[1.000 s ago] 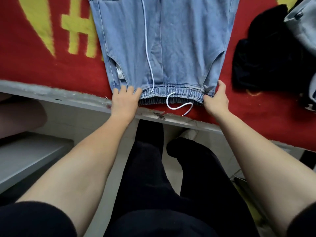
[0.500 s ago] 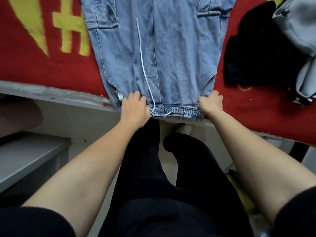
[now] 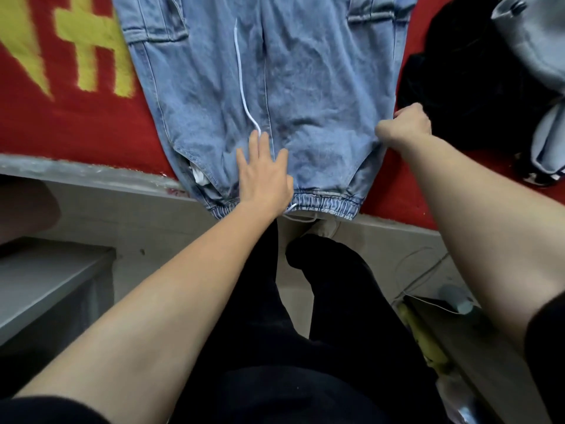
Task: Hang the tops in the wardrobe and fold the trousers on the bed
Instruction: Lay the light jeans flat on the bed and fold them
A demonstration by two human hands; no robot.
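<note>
A pair of light-blue denim trousers (image 3: pixel 321 87) lies spread flat on the bed (image 3: pixel 91 175), on a red blanket (image 3: pixel 76 130) with yellow markings. The legs run away toward the far side, and the elasticated waistband (image 3: pixel 327 205) sits right at the bed's near edge, slightly overhanging it. A white drawstring (image 3: pixel 240 75) trails up the middle of the denim from the waistband, and a bit of white pocket lining shows at the left hip opening. The left hand (image 3: pixel 264 175) lies flat on the trousers just above the waistband, near its middle, with the fingers straight and spread, pressing the cloth down. The right hand (image 3: pixel 403 127) is curled into a fist at the right side seam, gripping the edge of the denim there. Just beside that hand, toward the bed's right edge, sits a crumpled black garment (image 3: pixel 464 87), and a grey garment (image 3: pixel 532 41) lies partly over it at the far right corner.
</note>
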